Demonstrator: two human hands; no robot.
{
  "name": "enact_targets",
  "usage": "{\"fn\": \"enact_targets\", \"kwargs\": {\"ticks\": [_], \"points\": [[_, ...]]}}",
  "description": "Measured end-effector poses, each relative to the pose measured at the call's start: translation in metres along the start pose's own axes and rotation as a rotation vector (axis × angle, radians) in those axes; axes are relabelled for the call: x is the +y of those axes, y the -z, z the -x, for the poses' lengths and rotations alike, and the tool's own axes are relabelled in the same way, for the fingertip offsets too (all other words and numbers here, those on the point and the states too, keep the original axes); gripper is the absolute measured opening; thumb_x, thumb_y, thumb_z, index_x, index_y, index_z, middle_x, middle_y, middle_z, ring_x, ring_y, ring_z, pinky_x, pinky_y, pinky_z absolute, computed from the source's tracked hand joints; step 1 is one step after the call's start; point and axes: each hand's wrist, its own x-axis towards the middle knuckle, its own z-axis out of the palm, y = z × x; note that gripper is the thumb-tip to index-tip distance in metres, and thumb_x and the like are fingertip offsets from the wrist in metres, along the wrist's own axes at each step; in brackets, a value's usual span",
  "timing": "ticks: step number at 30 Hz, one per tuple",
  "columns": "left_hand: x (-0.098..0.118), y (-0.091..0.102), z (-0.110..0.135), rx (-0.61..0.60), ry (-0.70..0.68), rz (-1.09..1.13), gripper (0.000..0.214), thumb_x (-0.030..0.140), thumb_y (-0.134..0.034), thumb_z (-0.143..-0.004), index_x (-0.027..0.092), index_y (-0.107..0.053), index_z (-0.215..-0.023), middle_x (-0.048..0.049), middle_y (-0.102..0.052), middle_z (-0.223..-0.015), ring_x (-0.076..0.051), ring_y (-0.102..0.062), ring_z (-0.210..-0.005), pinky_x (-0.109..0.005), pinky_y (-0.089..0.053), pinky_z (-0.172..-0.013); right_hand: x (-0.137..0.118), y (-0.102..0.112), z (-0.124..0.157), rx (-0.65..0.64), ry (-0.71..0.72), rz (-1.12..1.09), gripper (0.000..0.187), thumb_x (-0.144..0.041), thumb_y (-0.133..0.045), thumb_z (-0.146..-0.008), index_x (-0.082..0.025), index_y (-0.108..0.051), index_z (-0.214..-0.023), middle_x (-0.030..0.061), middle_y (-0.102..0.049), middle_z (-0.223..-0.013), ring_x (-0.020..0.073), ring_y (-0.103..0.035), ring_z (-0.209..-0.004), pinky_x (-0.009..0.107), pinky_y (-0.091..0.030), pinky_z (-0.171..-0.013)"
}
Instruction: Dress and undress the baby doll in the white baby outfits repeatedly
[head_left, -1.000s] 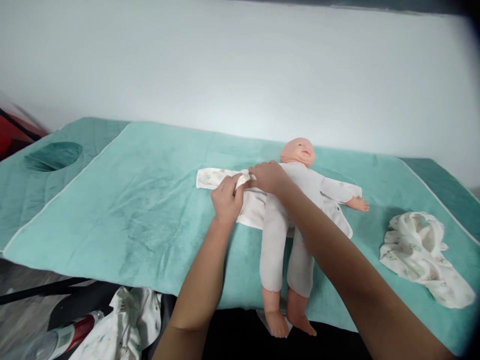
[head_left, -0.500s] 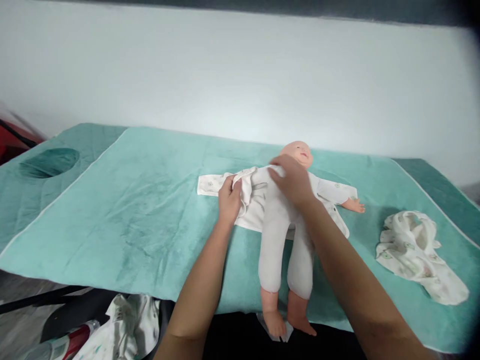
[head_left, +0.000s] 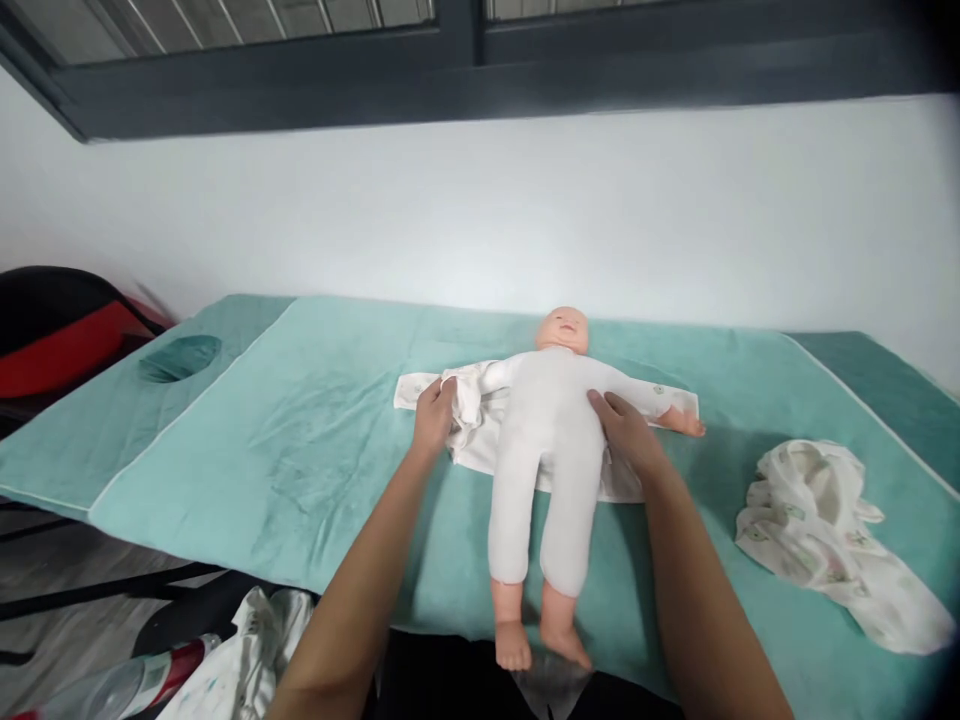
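A baby doll [head_left: 553,410] with a white cloth body lies on its back, feet at the near edge of the green cover. A white baby shirt [head_left: 476,450] is spread open beneath it. One sleeve covers the doll's arm on the right; on the left, the doll's arm reaches into bunched shirt cloth and its hand is hidden. My left hand [head_left: 435,415] is closed on that bunched sleeve, whose cuff lies flat beyond. My right hand [head_left: 626,432] is closed at the doll's side, thumb against the torso; the fingertips are partly hidden.
A crumpled white printed garment [head_left: 832,530] lies on the right of the green-covered bed [head_left: 300,450]. A bottle [head_left: 142,685] and white cloth [head_left: 240,660] are at the lower left. A red and black chair [head_left: 67,335] stands at left; a wall [head_left: 480,220] runs behind the bed.
My right hand has moved from the doll's upper chest down to its side. The doll lies straighter, its head no longer tilted right. My left hand keeps hold of the sleeve. The view has tilted up.
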Motion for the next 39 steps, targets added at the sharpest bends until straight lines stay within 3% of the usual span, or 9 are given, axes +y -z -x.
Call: {"fn": "enact_targets", "kwargs": {"ticks": [6, 10, 17, 21, 23, 26, 31, 35, 39], "points": [[0.039, -0.018, -0.012, -0.040, -0.011, -0.038, 0.039, 0.045, -0.058, -0.086, 0.019, -0.047, -0.060, 0.0041, -0.040, -0.057, -0.011, -0.033, -0.057, -0.025, -0.027, -0.054, -0.007, -0.021, 0.008, -0.112, 0.028, -0.501, 0.057, -0.056, -0.068, -0.079, -0.023, -0.052, -0.123, 0.0112, -0.062, -0.129, 0.0251, -0.063, -0.114, 0.035, -0.056, -0.093], [0.070, -0.038, -0.023, -0.103, -0.043, -0.109, 0.039, 0.041, -0.055, -0.088, 0.019, -0.045, -0.058, 0.0039, -0.038, -0.055, -0.010, -0.033, -0.056, -0.026, -0.028, -0.055, -0.011, -0.038, 0.012, -0.198, 0.049, -0.694, 0.065, -0.046, -0.071, -0.078, -0.022, -0.045, -0.133, 0.0122, -0.057, -0.139, 0.0247, -0.060, -0.123, 0.037, -0.054, -0.101], [0.112, -0.046, -0.007, -0.269, -0.222, -0.876, 0.026, 0.030, -0.048, -0.089, 0.019, -0.056, -0.068, -0.0042, -0.061, -0.071, -0.018, -0.054, -0.068, -0.028, -0.037, -0.064, -0.014, -0.058, 0.011, -0.298, -0.076, -0.903, 0.071, -0.040, -0.076, -0.074, -0.026, -0.046, -0.137, 0.0056, -0.060, -0.137, 0.0227, -0.061, -0.123, 0.034, -0.056, -0.099], [0.134, -0.040, 0.019, -0.352, -0.229, -1.230, 0.029, 0.036, -0.040, -0.094, 0.021, -0.065, -0.095, -0.0100, -0.069, -0.090, -0.025, -0.064, -0.082, -0.033, -0.044, -0.071, -0.013, -0.059, 0.006, -0.278, -0.142, -0.972, 0.068, -0.036, -0.077, -0.072, -0.028, -0.048, -0.134, 0.0037, -0.062, -0.134, 0.0220, -0.062, -0.121, 0.031, -0.058, -0.095], [0.140, -0.036, 0.032, -0.415, -0.272, -1.244, 0.031, 0.036, -0.040, -0.096, 0.023, -0.063, -0.112, -0.0091, -0.070, -0.098, -0.026, -0.066, -0.090, -0.034, -0.047, -0.074, -0.013, -0.059, 0.006, -0.282, -0.130, -0.990, 0.068, -0.035, -0.077, -0.072, -0.029, -0.048, -0.133, 0.0032, -0.063, -0.133, 0.0218, -0.063, -0.119, 0.032, -0.059, -0.094], [0.132, -0.030, 0.054, -0.420, -0.361, -1.143, 0.037, 0.034, -0.049, -0.094, 0.028, -0.052, -0.131, -0.0060, -0.065, -0.118, -0.021, -0.065, -0.097, -0.031, -0.049, -0.076, -0.013, -0.059, 0.008, -0.289, -0.112, -1.013, 0.068, -0.035, -0.077, -0.072, -0.029, -0.048, -0.132, 0.0033, -0.063, -0.133, 0.0218, -0.064, -0.118, 0.033, -0.059, -0.095], [0.090, -0.020, 0.095, -0.244, -0.443, -1.211, 0.057, 0.045, -0.066, -0.084, 0.020, -0.048, -0.132, -0.0130, -0.053, -0.128, -0.030, -0.057, -0.114, -0.038, -0.052, -0.084, -0.012, -0.060, 0.008, -0.289, -0.070, -1.035, 0.066, -0.034, -0.077, -0.072, -0.027, -0.048, -0.131, 0.0047, -0.061, -0.137, 0.0219, -0.063, -0.119, 0.033, -0.057, -0.097], [0.059, -0.012, 0.112, -0.137, -0.493, -1.210, 0.042, 0.041, -0.059, -0.090, 0.017, -0.054, -0.123, -0.0127, -0.059, -0.118, -0.030, -0.055, -0.114, -0.041, -0.050, -0.092, -0.009, -0.062, 0.006, -0.300, -0.075, -1.031, 0.069, -0.035, -0.077, -0.072, -0.026, -0.046, -0.134, 0.0063, -0.059, -0.139, 0.0232, -0.063, -0.119, 0.036, -0.059, -0.096], [0.056, -0.001, 0.114, -0.114, -0.497, -1.182, 0.027, 0.024, -0.043, -0.096, 0.018, -0.060, -0.116, -0.0112, -0.065, -0.111, -0.026, -0.061, -0.105, -0.038, -0.050, -0.087, -0.008, -0.063, 0.005, -0.299, -0.071, -1.030, 0.074, -0.036, -0.077, -0.072, -0.027, -0.044, -0.138, 0.0065, -0.057, -0.142, 0.0226, -0.063, -0.119, 0.036, -0.057, -0.098]]}}
